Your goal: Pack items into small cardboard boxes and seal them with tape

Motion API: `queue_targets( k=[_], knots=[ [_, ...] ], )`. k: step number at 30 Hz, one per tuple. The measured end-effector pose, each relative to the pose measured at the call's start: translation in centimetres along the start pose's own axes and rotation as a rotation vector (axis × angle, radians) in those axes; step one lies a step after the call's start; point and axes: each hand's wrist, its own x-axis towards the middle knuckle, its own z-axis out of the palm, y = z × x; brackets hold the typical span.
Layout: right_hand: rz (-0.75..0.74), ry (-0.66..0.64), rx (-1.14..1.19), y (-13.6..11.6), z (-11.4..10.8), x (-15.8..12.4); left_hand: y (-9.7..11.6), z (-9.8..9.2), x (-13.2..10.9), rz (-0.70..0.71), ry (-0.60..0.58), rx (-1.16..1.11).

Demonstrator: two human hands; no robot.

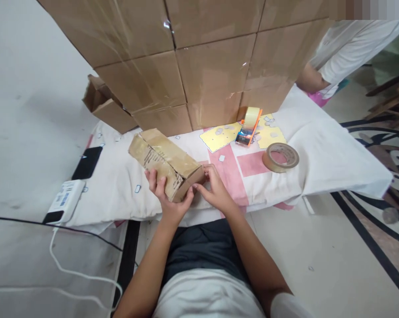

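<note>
White cloth (321, 163) under carton stack (215, 79); oblong brown box (176, 154), tape-glossy, tilts before stack, left hand (171, 205) clamping it, right hand (216, 190) touching its end, grip unclear; black print (154, 158) illegible.

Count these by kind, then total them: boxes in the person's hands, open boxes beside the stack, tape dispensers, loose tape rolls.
Held box: 1
Open box: 1
Tape dispenser: 1
Loose tape roll: 1
Total: 4
</note>
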Motion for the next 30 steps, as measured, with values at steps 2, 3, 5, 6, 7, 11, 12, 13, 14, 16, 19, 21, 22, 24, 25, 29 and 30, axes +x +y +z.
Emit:
queue_targets(
  k=[2, 3, 5, 6, 7, 11, 12, 13, 14, 16, 19, 21, 22, 24, 25, 29, 30],
  knots=[
    [-0.002, -0.01, -0.003, 0.2, 0.1, 0.0, -0.6, 0.2, 0.4, 0.084, 0.061, -0.102],
    [0.001, -0.015, -0.004, 0.3, 0.1, 0.1, -0.8, 0.2, 0.5, 0.111, 0.079, -0.147],
    [0.01, -0.01, -0.002, 0.5, 0.2, 0.1, -1.0, 0.2, 0.7, 0.119, 0.077, -0.193],
    [0.009, 0.003, 0.002, 0.5, 0.2, 0.1, -1.0, 0.1, 0.7, 0.114, 0.068, -0.205],
    [0.0, 0.018, 0.008, 0.5, 0.2, 0.1, -1.1, 0.0, 0.6, 0.11, 0.058, -0.215],
    [-0.018, 0.011, 0.062, 0.3, 0.1, -0.1, -1.3, -0.2, -0.2, 0.046, 0.04, -0.283],
    [-0.004, -0.02, 0.07, 0.2, 0.1, -0.1, -1.3, -0.2, -0.5, 0.001, 0.042, -0.305],
    [0.012, -0.053, 0.07, 0.1, 0.1, -0.1, -1.3, -0.2, -0.8, -0.055, 0.044, -0.323],
    [0.025, -0.08, 0.063, -0.1, 0.0, -0.1, -1.3, -0.1, -1.0, -0.118, 0.037, -0.33],
    [0.047, -0.093, 0.018, -0.3, 0.1, -0.2, -1.2, 0.0, -1.4, -0.244, 0.004, -0.315],
    [0.087, -0.045, -0.106, -0.7, 0.4, -0.6, -1.3, -0.1, -1.5, -0.327, -0.015, -0.295],
    [0.108, 0.023, -0.203, -1.0, 0.6, -1.1, -1.1, -0.4, -1.2, -0.266, 0.001, -0.308],
    [0.108, 0.069, -0.237, -1.3, 0.6, -1.4, -0.9, -0.5, -0.9, -0.211, 0.003, -0.317],
    [0.083, 0.178, -0.265, -1.8, -0.1, -2.0, 0.2, -0.8, -0.1, -0.101, -0.006, -0.335],
    [0.056, 0.231, -0.268, -2.1, -0.8, -2.3, 1.0, -0.8, 0.5, -0.055, -0.003, -0.349],
    [-0.085, 0.448, -0.34, -3.9, -6.3, -3.2, 6.9, -0.1, 3.7, 0.174, 0.028, -0.459],
    [-0.111, 0.504, -0.386, -4.4, -8.3, -3.5, 9.0, 0.3, 4.6, 0.227, 0.023, -0.498]
  ],
)
